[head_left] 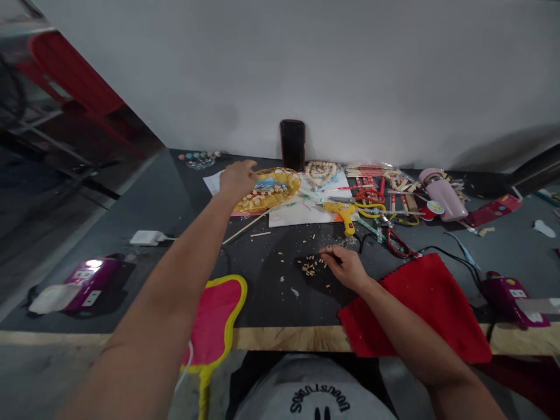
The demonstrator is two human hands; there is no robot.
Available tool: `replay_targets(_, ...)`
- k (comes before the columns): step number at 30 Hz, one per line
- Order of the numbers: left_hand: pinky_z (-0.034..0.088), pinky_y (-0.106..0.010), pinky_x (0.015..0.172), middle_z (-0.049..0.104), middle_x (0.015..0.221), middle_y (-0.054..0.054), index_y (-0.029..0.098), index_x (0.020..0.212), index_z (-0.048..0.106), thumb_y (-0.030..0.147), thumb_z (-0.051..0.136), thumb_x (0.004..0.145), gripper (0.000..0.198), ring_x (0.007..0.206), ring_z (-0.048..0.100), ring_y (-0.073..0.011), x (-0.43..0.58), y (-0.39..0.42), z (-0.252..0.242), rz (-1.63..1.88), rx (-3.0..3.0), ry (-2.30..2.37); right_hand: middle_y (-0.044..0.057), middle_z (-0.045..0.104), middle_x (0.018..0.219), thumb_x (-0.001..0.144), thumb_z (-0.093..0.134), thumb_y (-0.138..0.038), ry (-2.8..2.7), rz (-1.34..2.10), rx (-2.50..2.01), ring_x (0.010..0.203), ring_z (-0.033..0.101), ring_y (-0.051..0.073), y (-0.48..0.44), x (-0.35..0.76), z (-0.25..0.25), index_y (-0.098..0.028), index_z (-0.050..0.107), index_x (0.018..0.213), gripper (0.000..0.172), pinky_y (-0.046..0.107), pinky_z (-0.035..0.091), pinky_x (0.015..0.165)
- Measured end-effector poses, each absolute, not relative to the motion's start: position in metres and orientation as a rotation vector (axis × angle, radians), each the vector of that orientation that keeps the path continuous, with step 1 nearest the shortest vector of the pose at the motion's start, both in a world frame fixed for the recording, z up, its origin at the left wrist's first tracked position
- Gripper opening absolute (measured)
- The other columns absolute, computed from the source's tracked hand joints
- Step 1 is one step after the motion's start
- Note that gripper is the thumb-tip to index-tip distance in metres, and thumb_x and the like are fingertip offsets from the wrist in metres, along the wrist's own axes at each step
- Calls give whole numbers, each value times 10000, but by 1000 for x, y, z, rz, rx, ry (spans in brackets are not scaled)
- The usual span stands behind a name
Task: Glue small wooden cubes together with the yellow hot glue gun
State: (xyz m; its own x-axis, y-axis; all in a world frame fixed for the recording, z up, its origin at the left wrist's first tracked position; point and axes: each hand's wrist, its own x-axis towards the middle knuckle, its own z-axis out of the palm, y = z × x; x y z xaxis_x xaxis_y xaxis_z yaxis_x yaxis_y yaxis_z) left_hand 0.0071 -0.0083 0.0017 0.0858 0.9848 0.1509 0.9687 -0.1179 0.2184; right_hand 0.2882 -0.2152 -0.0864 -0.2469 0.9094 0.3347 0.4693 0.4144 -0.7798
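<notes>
Red fan (216,318) overhangs table edge (284,338); right hand (345,267) pinched beside wood bits (311,266); left hand (238,179) on yellow tray (280,186) rim, grip unclear.

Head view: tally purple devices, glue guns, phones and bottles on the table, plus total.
Purple devices: 2
Yellow glue gun: 1
Phone: 1
Pink bottle: 1
Total: 5

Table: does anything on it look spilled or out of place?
Yes. Small wooden bits lie scattered loose beside the right hand, with pale crumbs strewn up towards the glue gun. The red cloth and the pink fan both hang over the front edge of the table.
</notes>
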Motion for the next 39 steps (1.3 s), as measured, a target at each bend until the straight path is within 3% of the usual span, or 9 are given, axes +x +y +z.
replay_targets(4, 430, -369, 928, 676, 1069, -101, 133, 1248, 581, 309, 496, 833, 459, 1034, 586, -256, 33, -51, 9, 636, 2306, 1913, -7, 611, 615, 940, 434, -363, -1685, 618, -1325, 552, 567, 124, -216, 294, -82, -207, 600, 823, 257, 234, 462, 568)
replay_targets(11, 431, -376, 905, 688, 1049, -77, 188, 1042, 669, 312, 553, 830, 271, 1026, 592, -250, 76, -134, -11, 193, 2573, 1225, 0, 473, 504, 968, 326, -440, -1690, 496, -1309, 490, 470, 116, -221, 300, -71, -220, 423, 531, 499, 259, 384, 523)
replay_targets(16, 430, -361, 879, 689, 1054, -59, 232, 1068, 654, 231, 544, 826, 266, 1022, 593, -237, 80, -162, -24, 14, 2580, 1074, 0, 536, 556, 918, 455, -358, -1799, 460, -1252, 520, 509, 109, -222, 293, -70, -217, 459, 577, 369, 246, 410, 536)
replay_targets(19, 433, -359, 849, 687, 1031, -57, 240, 1083, 648, 253, 555, 827, 273, 994, 592, -237, 79, -174, -25, -59, 2566, 1035, 26, 645, 747, 872, 534, -321, -1759, 568, -1233, 600, 583, 117, -221, 291, -72, -209, 562, 811, 131, 233, 472, 563)
replay_targets(22, 427, -379, 842, 676, 1067, -66, 240, 1100, 638, 252, 548, 831, 283, 1015, 579, -249, 75, -182, -29, -105, 2585, 1067, 65, 671, 939, 867, 555, -308, -1781, 637, -1218, 664, 619, 128, -220, 291, -75, -202, 566, 1023, 190, 240, 511, 578)
replay_targets(24, 419, -390, 859, 668, 1099, -69, 247, 1109, 632, 221, 525, 835, 296, 1042, 571, -253, 71, -184, -33, -95, 2600, 1166, 81, 666, 998, 887, 533, -298, -1840, 612, -1191, 709, 629, 137, -220, 290, -78, -205, 581, 1021, 171, 253, 530, 609)
replay_targets(29, 419, -419, 902, 651, 1150, -79, 248, 1128, 627, 222, 497, 842, 315, 1089, 565, -273, 53, -181, -43, 22, 2595, 1429, 89, 666, 1047, 917, 514, -267, -2292, 415, -965, 993, 613, 191, -221, 284, -82, -212, 643, 1034, 183, 340, 522, 876)
replay_targets(33, 443, -422, 867, 644, 1165, -99, 233, 1180, 607, 171, 450, 841, 379, 1067, 577, -293, 36, -180, -47, -2, 2622, 1615, 85, 680, 1001, 912, 535, -329, -2513, 265, -868, 940, 588, 214, -222, 277, -82, -204, 677, 931, 190, 374, 510, 856)
replay_targets(39, 446, -379, 917, 664, 1068, -142, 161, 1096, 634, 140, 453, 818, 333, 1033, 607, -278, 7, -174, -47, 21, 2599, 1704, 80, 692, 903, 937, 493, -326, -2359, 246, -942, 856, 593, 186, -218, 281, -70, -199, 644, 758, 266, 352, 509, 819)
